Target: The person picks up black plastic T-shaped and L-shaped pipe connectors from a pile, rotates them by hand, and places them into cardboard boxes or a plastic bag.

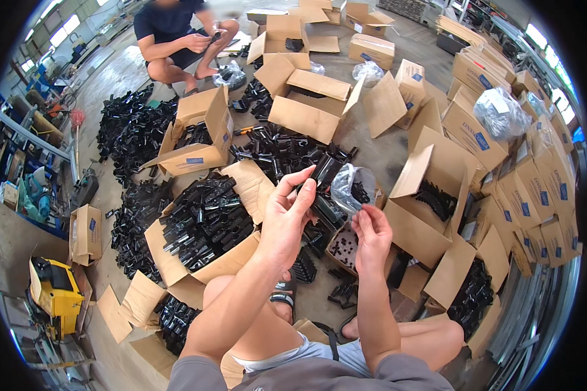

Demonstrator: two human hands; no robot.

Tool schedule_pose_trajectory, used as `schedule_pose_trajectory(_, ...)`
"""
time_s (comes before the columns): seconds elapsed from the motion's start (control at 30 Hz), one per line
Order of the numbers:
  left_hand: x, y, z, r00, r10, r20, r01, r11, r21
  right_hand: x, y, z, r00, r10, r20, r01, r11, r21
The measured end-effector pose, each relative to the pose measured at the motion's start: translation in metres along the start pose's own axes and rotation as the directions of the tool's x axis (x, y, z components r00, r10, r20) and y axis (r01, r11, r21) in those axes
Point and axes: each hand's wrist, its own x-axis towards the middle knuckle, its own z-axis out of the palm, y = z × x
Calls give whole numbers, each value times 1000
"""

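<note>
In front of me my left hand (pixel 292 207) is closed on a shiny black part (pixel 327 171), short and tube-like, pinched between thumb and fingers. To its right, my right hand (pixel 372 236) has thumb and fingers pressed together at the lower edge of a clear plastic bag (pixel 347 190). The bag looks crumpled and hangs beside the black part. Below the hands an open carton (pixel 343 251) contains small dark pieces. A large pile of similar black parts (pixel 277 146) lies just beyond my hands. Left of my forearm, an open box (pixel 225 266) is filled with black parts.
More black parts (pixel 137 127) cover the floor at left. Open cartons (pixel 414 218) stand at right, before stacked closed boxes (pixel 525 189). Across from me a person (pixel 176 39) squats, handling a small dark piece. A yellow machine (pixel 55 296) stands at the lower left.
</note>
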Motion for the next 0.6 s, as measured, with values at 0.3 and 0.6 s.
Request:
schedule_pose_trajectory(0.3,-13,1,11,963,252,99,-270,928,257,-28,-96,74,929,-281,241,296,955,-27)
schedule_pose_trajectory(0.6,-17,-4,13,900,410,149,-437,857,275,-31,-92,88,958,-166,234,171,985,-1)
